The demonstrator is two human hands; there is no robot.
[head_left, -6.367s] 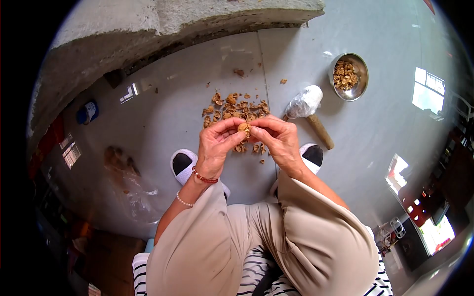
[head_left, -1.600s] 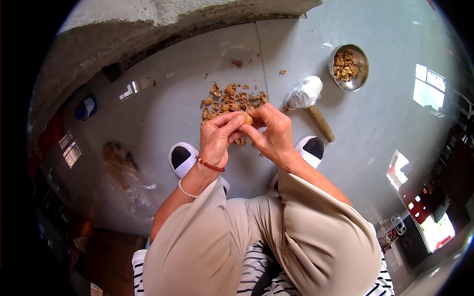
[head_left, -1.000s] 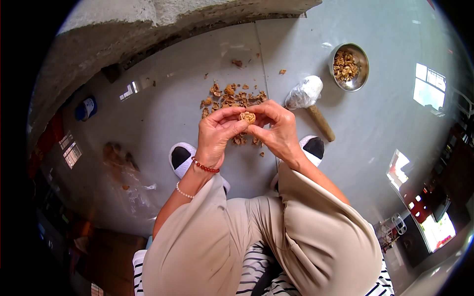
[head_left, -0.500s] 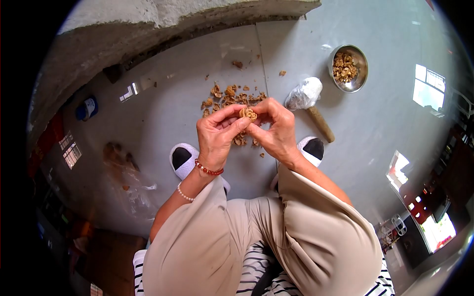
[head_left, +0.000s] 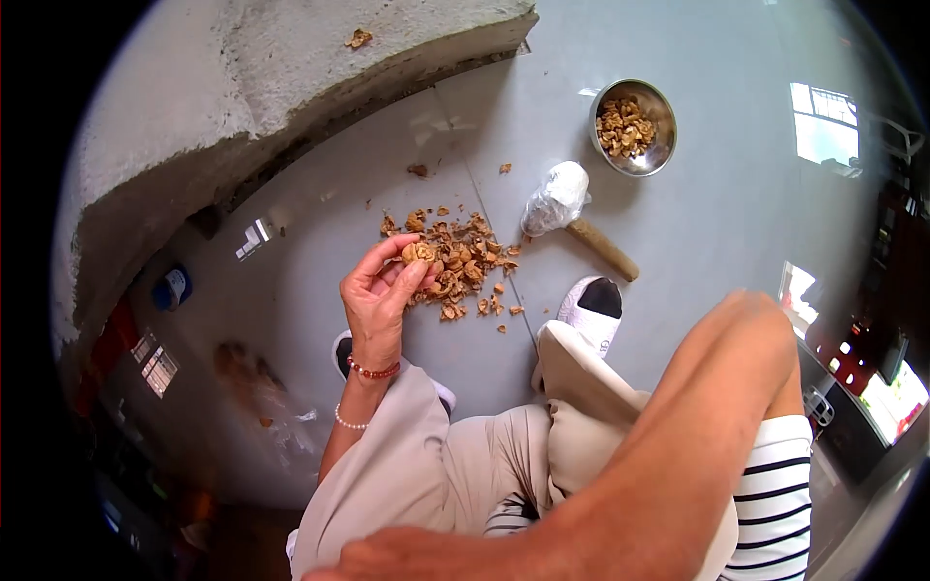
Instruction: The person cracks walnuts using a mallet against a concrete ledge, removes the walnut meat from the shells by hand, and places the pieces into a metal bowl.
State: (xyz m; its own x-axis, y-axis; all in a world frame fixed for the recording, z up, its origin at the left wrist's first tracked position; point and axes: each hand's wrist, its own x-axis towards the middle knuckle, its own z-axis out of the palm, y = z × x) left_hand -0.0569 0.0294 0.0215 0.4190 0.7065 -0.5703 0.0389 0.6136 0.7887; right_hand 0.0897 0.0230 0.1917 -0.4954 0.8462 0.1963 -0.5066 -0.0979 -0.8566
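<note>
My left hand (head_left: pixel 376 295) pinches a walnut kernel (head_left: pixel 418 254) between thumb and fingertips, above a scatter of broken walnut shells (head_left: pixel 463 259) on the floor. My right arm is bent sharply across my lap, close to the camera. At the bottom edge my right hand (head_left: pixel 412 555) shows only in part and is blurred, its fingers cut off from view. Right of the shells lies a hammer (head_left: pixel 603 249), its head wrapped in clear plastic. Beyond it stands a metal bowl (head_left: pixel 668 143) holding walnut pieces (head_left: pixel 625 126).
A rough concrete ledge (head_left: pixel 291 73) curves along the upper left, with a shell piece (head_left: pixel 358 39) on top. A blue-and-white container (head_left: pixel 172 289) and a clear plastic bag (head_left: pixel 281 412) lie at the left. My slippered foot (head_left: pixel 588 315) rests near the hammer handle.
My right hand has left the walnut and swung back toward the camera at the bottom. My left hand keeps the kernel and has shifted slightly left. The view has turned, showing more ledge.
</note>
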